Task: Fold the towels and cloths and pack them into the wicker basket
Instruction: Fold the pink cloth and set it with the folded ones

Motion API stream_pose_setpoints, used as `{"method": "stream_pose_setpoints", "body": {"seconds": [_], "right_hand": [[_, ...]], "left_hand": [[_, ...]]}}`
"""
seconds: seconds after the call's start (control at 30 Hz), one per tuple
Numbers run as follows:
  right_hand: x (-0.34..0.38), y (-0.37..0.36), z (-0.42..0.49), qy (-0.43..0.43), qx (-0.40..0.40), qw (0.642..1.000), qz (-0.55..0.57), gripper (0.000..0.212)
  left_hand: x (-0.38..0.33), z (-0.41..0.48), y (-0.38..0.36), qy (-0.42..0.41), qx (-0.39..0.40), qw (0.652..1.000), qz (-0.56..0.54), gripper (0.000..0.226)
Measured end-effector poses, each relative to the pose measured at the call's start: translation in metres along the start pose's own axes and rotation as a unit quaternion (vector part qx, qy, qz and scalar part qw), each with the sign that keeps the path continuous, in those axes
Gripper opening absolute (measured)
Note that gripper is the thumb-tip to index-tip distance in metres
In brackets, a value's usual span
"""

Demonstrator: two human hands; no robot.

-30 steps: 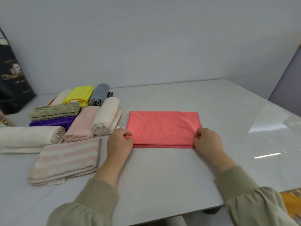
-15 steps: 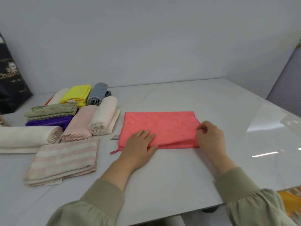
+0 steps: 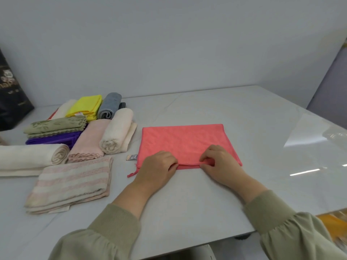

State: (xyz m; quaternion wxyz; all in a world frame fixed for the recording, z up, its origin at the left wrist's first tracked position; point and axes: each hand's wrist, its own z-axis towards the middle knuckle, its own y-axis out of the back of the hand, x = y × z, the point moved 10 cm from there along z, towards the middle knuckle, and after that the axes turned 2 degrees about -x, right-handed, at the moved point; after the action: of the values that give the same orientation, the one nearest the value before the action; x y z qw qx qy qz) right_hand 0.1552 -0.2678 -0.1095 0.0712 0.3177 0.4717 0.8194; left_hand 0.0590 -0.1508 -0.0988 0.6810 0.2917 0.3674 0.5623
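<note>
A coral-pink cloth lies folded flat on the white table. My left hand and my right hand sit close together at the middle of its near edge, fingers curled and pinching that edge. A small label pokes out at the cloth's near left corner. No wicker basket is in view.
To the left lie folded and rolled cloths: a striped pink one, a cream roll, a pink one, another cream roll, purple, olive, yellow, grey. A black bag stands at far left.
Both hands have slid inward from the cloth's near corners to the middle of its near edge. The left hand, flat on the cloth a moment ago, now pinches the edge.
</note>
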Motion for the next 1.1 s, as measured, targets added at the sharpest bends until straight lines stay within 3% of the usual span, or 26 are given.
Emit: {"method": "stream_pose_setpoints", "body": {"seconds": [0.27,0.37,0.5,0.6,0.67,0.7,0.8,0.87,0.9,1.0,1.1], "right_hand": [[-0.002,0.003,-0.001,-0.008,-0.021,0.999,-0.024,0.005],[0.018,0.009,-0.003,0.065,-0.066,0.992,-0.084,0.012],[0.036,-0.004,-0.009,0.114,-0.039,0.982,-0.144,0.026],[0.005,0.018,-0.009,-0.054,-0.048,0.97,-0.232,0.023],[-0.028,0.032,-0.014,-0.19,-0.025,0.938,-0.289,0.02],[-0.034,0.035,-0.017,-0.22,-0.021,0.927,-0.304,0.021],[-0.012,0.015,-0.006,-0.111,-0.039,0.958,-0.262,0.032],[-0.003,-0.016,-0.007,-0.069,0.059,0.971,-0.222,0.049],[-0.01,-0.024,-0.01,-0.095,0.116,0.963,-0.222,0.052],[-0.025,-0.006,-0.017,-0.176,0.155,0.927,-0.294,0.048],[-0.007,0.01,-0.005,-0.175,0.173,0.894,-0.374,0.034]], "left_hand": [[-0.014,-0.001,-0.001,-0.057,0.007,0.998,0.014,0.026],[-0.013,-0.002,0.003,-0.023,0.004,1.0,-0.018,0.026],[-0.01,-0.001,-0.007,-0.007,0.041,0.999,-0.027,0.034],[-0.001,-0.003,-0.006,0.034,0.03,0.999,-0.019,0.041],[0.005,-0.003,0.0,0.062,0.007,0.998,-0.013,0.044],[0.006,-0.001,0.001,0.072,0.004,0.997,0.009,0.045],[0.023,-0.006,-0.023,0.162,0.145,0.972,0.09,0.05],[0.034,-0.016,-0.039,0.198,0.233,0.946,0.105,0.054],[0.035,-0.017,-0.04,0.198,0.242,0.943,0.11,0.054],[0.029,-0.012,-0.023,0.182,0.198,0.957,0.11,0.046],[0.023,-0.009,0.02,0.202,0.011,0.979,0.02,0.031]]}}
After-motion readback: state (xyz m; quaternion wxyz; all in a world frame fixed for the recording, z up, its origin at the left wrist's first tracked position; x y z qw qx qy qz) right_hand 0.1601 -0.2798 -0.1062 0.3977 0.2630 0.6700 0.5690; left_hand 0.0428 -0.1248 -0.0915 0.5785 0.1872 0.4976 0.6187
